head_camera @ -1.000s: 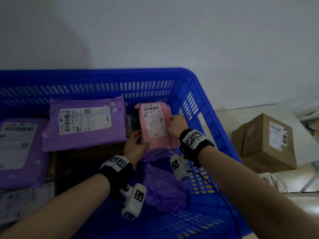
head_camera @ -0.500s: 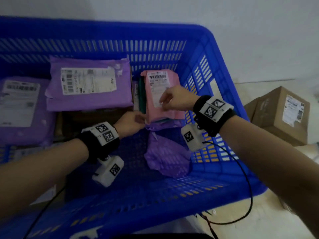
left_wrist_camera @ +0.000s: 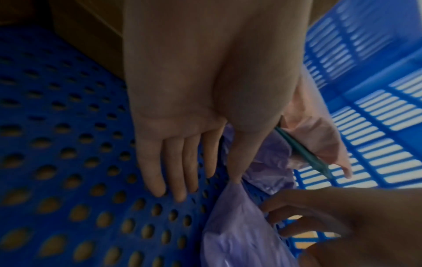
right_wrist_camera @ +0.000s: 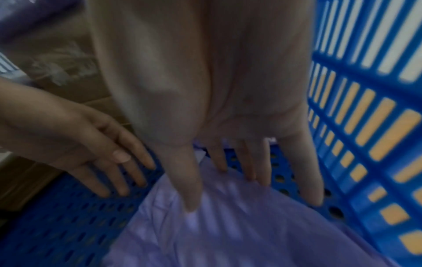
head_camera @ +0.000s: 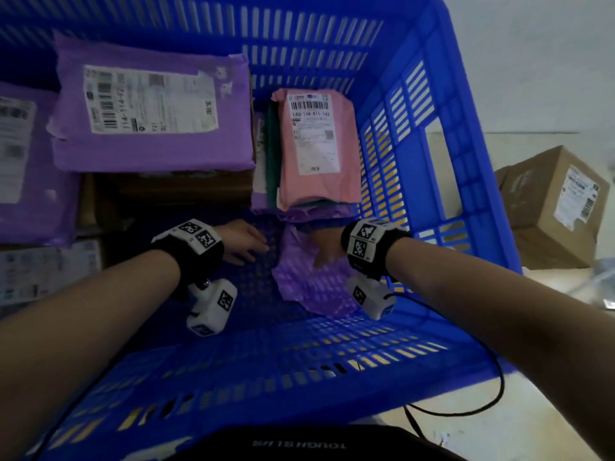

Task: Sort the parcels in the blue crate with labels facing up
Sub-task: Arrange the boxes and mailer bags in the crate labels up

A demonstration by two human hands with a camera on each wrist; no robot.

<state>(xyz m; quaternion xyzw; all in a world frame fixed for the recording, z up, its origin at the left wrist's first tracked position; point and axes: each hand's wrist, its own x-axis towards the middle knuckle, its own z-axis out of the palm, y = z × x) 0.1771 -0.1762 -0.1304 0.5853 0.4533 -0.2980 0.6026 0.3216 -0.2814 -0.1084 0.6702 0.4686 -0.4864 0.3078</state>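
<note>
A crumpled purple parcel lies on the blue crate's perforated floor, no label showing. My right hand reaches down onto its far edge, fingers straight, thumb on the plastic. My left hand hovers just left of it with straight fingers, its thumb tip touching the parcel's corner. Behind, the pink parcel lies label up on a stack by the right wall. A large purple parcel sits label up to its left.
Another purple parcel with its label up lies at far left, above a cardboard box and a white-labelled parcel. The slotted right wall stands close to my right hand. A brown box sits outside the crate.
Both hands let go of the pink parcel, now lying label up on the stack, and dropped toward me to the crumpled purple parcel on the floor. My view tilted further down.
</note>
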